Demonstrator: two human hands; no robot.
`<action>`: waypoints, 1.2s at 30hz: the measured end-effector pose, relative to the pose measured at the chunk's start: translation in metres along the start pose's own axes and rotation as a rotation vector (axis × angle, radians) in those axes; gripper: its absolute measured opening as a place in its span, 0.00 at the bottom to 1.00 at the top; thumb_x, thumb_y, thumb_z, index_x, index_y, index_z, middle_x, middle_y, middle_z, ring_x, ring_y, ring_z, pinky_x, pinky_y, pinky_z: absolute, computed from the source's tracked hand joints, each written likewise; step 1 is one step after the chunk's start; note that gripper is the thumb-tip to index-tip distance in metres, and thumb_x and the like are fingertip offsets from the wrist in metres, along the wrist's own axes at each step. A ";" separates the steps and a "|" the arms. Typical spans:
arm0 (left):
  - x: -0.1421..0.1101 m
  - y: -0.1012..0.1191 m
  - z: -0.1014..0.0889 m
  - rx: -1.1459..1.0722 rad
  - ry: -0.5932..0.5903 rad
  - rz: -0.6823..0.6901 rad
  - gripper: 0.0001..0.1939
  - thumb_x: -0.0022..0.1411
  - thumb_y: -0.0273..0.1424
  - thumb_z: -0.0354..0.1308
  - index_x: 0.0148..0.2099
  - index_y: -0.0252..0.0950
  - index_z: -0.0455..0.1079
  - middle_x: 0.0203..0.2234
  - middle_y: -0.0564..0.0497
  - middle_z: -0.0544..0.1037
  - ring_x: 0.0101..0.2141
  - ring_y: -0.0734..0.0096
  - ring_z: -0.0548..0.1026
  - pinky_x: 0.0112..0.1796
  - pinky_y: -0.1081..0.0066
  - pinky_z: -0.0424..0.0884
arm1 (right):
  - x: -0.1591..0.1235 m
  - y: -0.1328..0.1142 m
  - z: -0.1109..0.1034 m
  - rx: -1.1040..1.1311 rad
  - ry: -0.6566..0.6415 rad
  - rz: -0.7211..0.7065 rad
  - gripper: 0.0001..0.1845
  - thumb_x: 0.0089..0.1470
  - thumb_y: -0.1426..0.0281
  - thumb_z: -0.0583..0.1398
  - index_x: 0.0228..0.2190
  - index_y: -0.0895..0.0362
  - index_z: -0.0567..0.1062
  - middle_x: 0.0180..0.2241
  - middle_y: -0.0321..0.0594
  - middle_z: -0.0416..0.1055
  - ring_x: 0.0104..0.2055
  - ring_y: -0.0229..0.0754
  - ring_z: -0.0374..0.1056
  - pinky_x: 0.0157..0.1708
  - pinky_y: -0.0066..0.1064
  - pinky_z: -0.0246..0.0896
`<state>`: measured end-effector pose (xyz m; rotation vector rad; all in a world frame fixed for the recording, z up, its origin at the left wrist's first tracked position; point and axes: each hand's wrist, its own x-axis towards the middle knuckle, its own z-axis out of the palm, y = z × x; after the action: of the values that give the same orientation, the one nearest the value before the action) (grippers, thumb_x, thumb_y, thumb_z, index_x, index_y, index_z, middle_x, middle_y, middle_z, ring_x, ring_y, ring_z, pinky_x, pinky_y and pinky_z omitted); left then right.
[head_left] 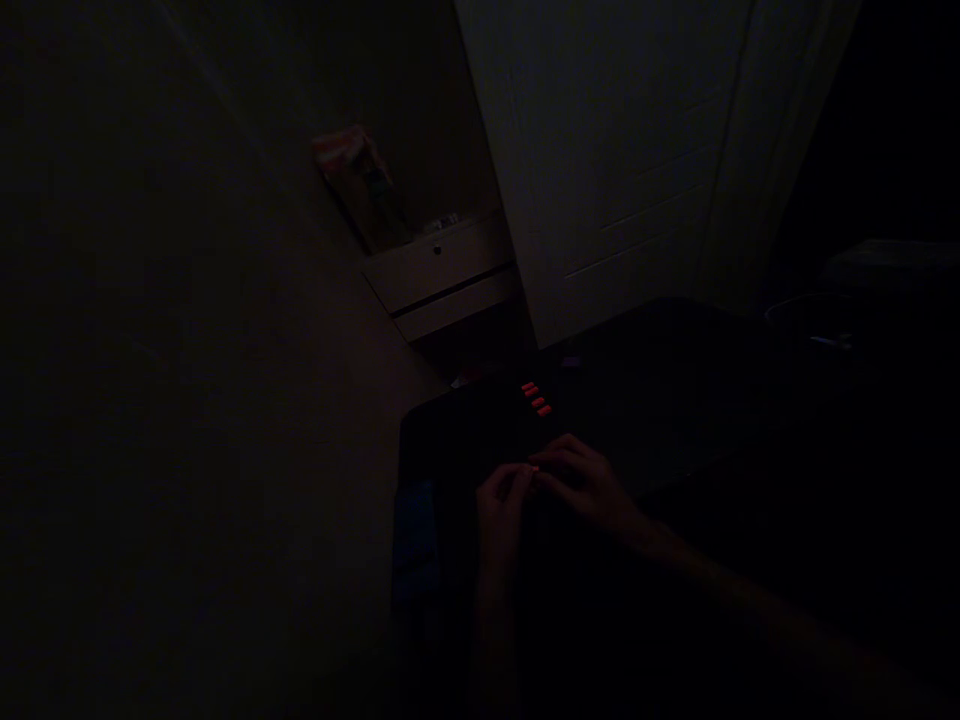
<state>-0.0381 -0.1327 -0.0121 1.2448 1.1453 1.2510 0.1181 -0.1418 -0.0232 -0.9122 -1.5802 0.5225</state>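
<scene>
The scene is very dark. My left hand (501, 500) is closed in a pinch above the black table (675, 380). From the right, my right hand (589, 485) meets it, its thumb and fingers also pinched together. Between the fingertips of both hands shows a small bright orange piece (535, 469), mostly hidden by the fingers. Just beyond the hands, several small orange cylinders (538, 401), looking like foam earplugs, lie in a short row on the table.
A dark blue flat object (417, 540) lies at the table's left edge. Behind the table stand a pale drawer unit (450, 265) with a red-and-white packet (352, 170) on top, and a white panelled door (615, 150). A small purplish item (571, 361) rests near the far edge.
</scene>
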 end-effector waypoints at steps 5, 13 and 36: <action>0.001 0.002 -0.001 0.014 -0.013 0.021 0.11 0.57 0.37 0.66 0.33 0.34 0.78 0.24 0.52 0.77 0.28 0.72 0.72 0.32 0.73 0.67 | 0.001 -0.002 0.000 0.006 0.001 0.017 0.06 0.61 0.69 0.63 0.39 0.53 0.81 0.37 0.40 0.73 0.38 0.42 0.72 0.39 0.33 0.70; -0.001 0.005 0.000 0.023 -0.029 -0.009 0.10 0.55 0.36 0.66 0.33 0.34 0.78 0.27 0.50 0.79 0.30 0.70 0.74 0.33 0.73 0.68 | 0.001 -0.005 -0.002 0.018 -0.059 0.025 0.13 0.61 0.68 0.63 0.47 0.52 0.78 0.40 0.42 0.71 0.38 0.41 0.72 0.36 0.32 0.70; -0.003 0.008 -0.001 0.033 -0.068 0.015 0.11 0.57 0.38 0.67 0.34 0.34 0.79 0.29 0.50 0.80 0.32 0.68 0.75 0.36 0.72 0.68 | 0.001 -0.002 -0.002 0.012 -0.038 0.014 0.07 0.61 0.66 0.63 0.40 0.54 0.78 0.38 0.41 0.72 0.37 0.41 0.71 0.36 0.32 0.70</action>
<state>-0.0391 -0.1366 -0.0046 1.3127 1.1129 1.1960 0.1192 -0.1426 -0.0208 -0.9100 -1.6039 0.5618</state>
